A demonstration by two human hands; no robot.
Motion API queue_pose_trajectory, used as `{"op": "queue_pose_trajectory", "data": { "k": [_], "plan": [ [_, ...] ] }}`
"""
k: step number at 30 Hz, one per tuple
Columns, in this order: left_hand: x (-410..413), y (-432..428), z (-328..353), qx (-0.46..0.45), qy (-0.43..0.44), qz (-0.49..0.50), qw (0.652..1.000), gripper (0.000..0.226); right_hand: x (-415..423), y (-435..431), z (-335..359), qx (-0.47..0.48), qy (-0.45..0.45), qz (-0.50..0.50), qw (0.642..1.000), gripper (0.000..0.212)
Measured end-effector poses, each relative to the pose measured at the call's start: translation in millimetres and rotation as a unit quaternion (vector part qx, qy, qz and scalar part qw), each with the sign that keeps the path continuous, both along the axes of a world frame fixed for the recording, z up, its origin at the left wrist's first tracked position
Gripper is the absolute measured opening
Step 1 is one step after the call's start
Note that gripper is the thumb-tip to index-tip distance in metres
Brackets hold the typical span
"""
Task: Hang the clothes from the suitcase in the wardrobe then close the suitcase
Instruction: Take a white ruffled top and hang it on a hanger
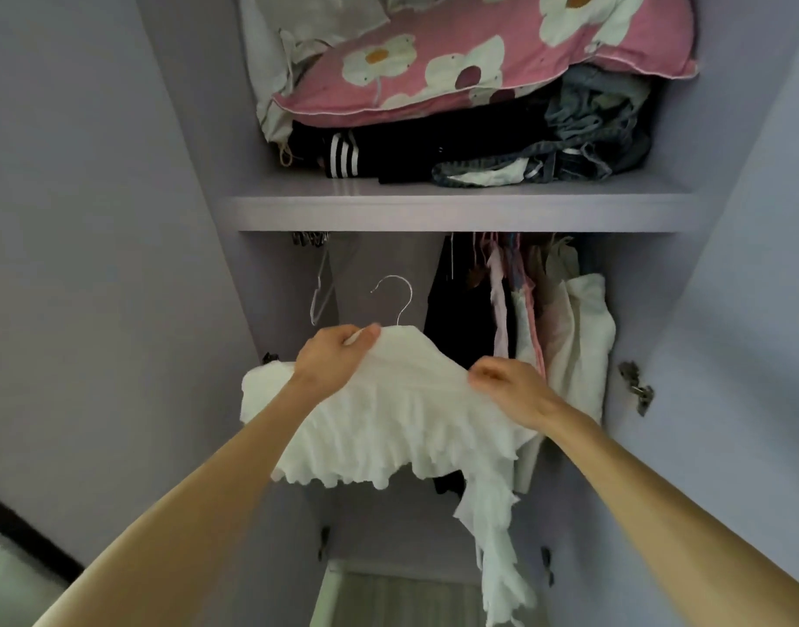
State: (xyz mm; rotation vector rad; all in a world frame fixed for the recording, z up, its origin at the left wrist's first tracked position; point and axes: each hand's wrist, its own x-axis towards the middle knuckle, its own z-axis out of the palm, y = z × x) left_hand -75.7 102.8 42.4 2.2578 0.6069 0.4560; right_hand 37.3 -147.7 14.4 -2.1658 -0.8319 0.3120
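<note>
Lilac wardrobe (185,219) walls fill the frame, and a shelf (456,212) crosses the middle of the picture. On it, at the top of the frame, lies a pink flowered pillow (479,61) over folded dark clothes (411,142), with jeans (592,119) bunched at the right end. Below the shelf, right of centre, hung clothes (546,319) crowd together (black, pink and cream), and one bare hanger (320,287) dangles at the left.

You hold a white ruffled top (388,414) in the centre of the frame, in front of the open gap between that bare hanger and the hung clothes. It is draped over a wire hanger whose hook (399,300) stands up free, just below the shelf. Your left hand (334,355) grips the top's upper edge and the hanger's arm just left of the hook, fingers curled round them. Your right hand (510,382) pinches the cloth at the top's right shoulder. Ruffles trail down toward the bottom of the frame.
</note>
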Motion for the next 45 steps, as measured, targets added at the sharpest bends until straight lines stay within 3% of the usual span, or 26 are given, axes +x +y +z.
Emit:
{"op": "queue_pose_trajectory", "data": {
  "k": [3, 8, 13, 19, 23, 27, 30, 32, 34, 40, 45],
  "plan": [
    [12, 23, -3, -0.022, -0.004, -0.009, 1.0, 0.05, -4, 20, 10, -0.033, -0.048, -0.013, 0.998, 0.02],
    [40, 51, 5, 0.033, 0.021, -0.011, 0.999, 0.059, 2, 46, 27, -0.068, -0.055, -0.06, 0.994, 0.021],
    [70, 86, 41, 0.26, 0.015, -0.005, 0.966, 0.075, 16, 88, 32, -0.148, -0.051, -0.12, 0.98, 0.023],
    [121, 112, 57, 0.422, -0.042, -0.001, 0.905, 0.081, 68, 145, 25, -0.104, 0.042, -0.166, 0.98, 0.015],
    [156, 122, 35, 0.426, -0.071, 0.02, 0.902, 0.074, 116, 176, -1, -0.029, 0.071, -0.182, 0.98, 0.006],
    [175, 122, 17, 0.402, -0.169, 0.055, 0.898, 0.069, 146, 193, -32, 0.078, 0.107, -0.211, 0.968, 0.007],
    [189, 119, 5, 0.416, -0.215, 0.078, 0.88, 0.068, 167, 204, -53, 0.148, 0.088, -0.22, 0.96, 0.019],
    [195, 119, 0, 0.42, -0.234, 0.091, 0.872, 0.068, 173, 209, -56, 0.164, 0.051, -0.216, 0.961, 0.013],
    [197, 122, -1, 0.422, -0.244, 0.096, 0.868, 0.067, 176, 215, -50, 0.156, 0.003, -0.212, 0.965, 0.005],
    [203, 122, -2, 0.412, -0.268, 0.102, 0.865, 0.066, 202, 243, -24, 0.075, -0.094, -0.263, 0.957, 0.043],
    [204, 126, -4, 0.418, -0.275, 0.103, 0.86, 0.068, 223, 263, -48, -0.049, -0.077, -0.277, 0.957, 0.056]
  ]
}}
